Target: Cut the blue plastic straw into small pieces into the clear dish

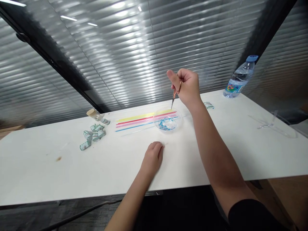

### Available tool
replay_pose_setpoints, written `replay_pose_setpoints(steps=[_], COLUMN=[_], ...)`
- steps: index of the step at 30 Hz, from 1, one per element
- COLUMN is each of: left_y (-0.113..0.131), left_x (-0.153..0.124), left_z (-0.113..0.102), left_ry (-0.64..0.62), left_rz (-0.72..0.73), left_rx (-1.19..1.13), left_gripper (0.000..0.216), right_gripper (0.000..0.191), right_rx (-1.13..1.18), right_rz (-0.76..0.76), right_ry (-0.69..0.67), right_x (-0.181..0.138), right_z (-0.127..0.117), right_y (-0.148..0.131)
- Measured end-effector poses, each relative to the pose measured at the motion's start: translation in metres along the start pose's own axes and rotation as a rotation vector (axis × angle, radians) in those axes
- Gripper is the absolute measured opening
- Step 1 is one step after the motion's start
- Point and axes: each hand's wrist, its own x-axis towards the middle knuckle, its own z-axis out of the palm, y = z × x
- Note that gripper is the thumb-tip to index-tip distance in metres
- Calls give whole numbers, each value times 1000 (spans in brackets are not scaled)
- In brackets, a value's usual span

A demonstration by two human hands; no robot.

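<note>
My right hand [189, 85] is raised above the table, its thumb and fingers in the loops of small scissors [174, 94] with copper-coloured handles. Their blades look closed and point down over a clear plastic bowl [179, 126]. Small blue cut pieces [166, 124] lie in the bowl. My left hand [153, 155] rests on the table in front of it, fingers pressed together; a faint, pale, thin end shows at the fingertips, too indistinct to name. Beside and behind the bowl lie long thin straws [134, 121] in yellow, red, pink, blue and clear.
On the white table [60, 183], several crumpled green-and-white wrappers [95, 137] lie at the left near a beige-topped container [93, 113]. Another wrapper [208, 105] lies behind my right arm. A water bottle [238, 80] stands at the back right. Clear plastic [274, 126] lies at the right.
</note>
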Motion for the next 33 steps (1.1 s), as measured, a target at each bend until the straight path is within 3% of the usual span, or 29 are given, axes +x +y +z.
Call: replay_pose_setpoints(steps=[4,10,14,20,25,33], left_y=[-3,0,1,2,0,4], left_x=[-2,-5,-7,-11,-11,-5], left_z=[-4,-3,0,5,6,1], left_ry=[97,38,28,-3,-26,-17], left_rz=[-117,-40,37,70,115,153], left_rx=[-112,34,118,241,243,89], left_gripper=[16,18,19,16,16,19], right_gripper=[53,47,38,29,29,28], right_rx=[19,57,168,437,517,595], right_rz=[-13,-42,3,309,356,362], right_ry=[9,54,51,159,165,126], right_x=[-2,-12,-29,-60,-72,-71], right_z=[-1,-10,-21,-34,-36,-38], right_y=[-6,-12,9,58,78,86])
